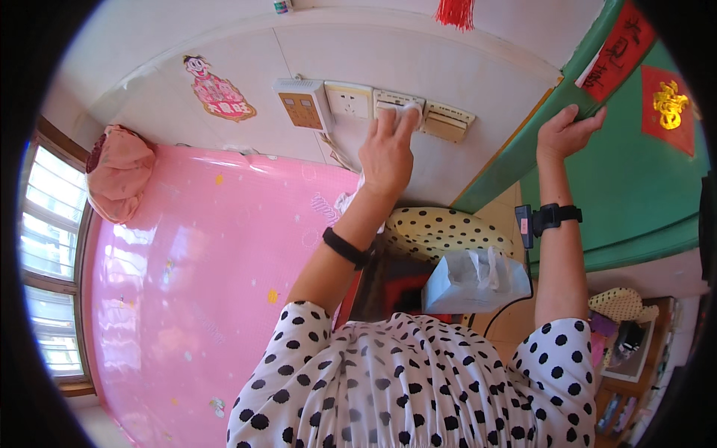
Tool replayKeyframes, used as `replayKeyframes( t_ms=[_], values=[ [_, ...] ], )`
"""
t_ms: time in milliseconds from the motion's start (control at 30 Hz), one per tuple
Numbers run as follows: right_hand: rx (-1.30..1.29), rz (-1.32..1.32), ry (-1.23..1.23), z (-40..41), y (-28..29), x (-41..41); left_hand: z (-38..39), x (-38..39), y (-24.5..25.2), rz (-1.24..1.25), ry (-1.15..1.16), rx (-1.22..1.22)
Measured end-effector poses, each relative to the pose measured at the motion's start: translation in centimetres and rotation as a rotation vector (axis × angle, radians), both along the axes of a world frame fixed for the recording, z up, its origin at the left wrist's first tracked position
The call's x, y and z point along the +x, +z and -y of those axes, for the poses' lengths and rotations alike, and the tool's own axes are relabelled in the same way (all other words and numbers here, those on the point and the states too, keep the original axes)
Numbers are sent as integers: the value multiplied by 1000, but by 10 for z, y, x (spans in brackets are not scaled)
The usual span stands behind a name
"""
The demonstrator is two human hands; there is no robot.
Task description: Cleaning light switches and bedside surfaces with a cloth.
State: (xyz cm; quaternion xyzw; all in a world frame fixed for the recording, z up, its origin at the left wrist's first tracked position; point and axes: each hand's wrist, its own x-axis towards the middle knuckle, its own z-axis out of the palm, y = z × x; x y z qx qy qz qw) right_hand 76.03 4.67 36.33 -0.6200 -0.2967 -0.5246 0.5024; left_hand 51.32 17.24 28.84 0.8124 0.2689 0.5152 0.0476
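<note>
My left hand (389,151) presses a white wad of tissue or cloth (413,115) against the white wall switch (395,98). The fingers partly hide both the wad and the switch. To the left of that switch is a white socket plate (348,101), and beyond it a box with a brown double socket (301,106). A yellowed switch (445,124) sits just to the right. Farther right, my right hand (566,134) grips the edge of the green door frame (529,143), below a red paper strip (619,50) bearing writing.
A pink patterned cover (224,269) spreads on the left, with a peach cloth bundle (120,173) by the window (53,257). Below my arms are a dotted yellow cushion (448,232) and a pale blue bag (473,283). A green door (622,190) stands at right; a cable (512,302) hangs from my right wrist.
</note>
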Motion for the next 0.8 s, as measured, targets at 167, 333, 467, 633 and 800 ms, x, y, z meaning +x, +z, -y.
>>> replayKeyframes(
  t_ms=[167,333,467,633,800],
  values=[
    [5,33,-6,1,-2,3,8,1,-11,-116,-57,10],
    [-5,116,-75,0,-2,7,7,-1,-5,-45,-25,9],
    [9,43,-9,1,1,3,1,3,-1,-51,27,19],
    [16,32,19,-2,1,-2,-4,-1,-1,-54,-74,52],
    [18,3,24,1,0,1,3,5,-13,-86,-71,-13]
  ],
)
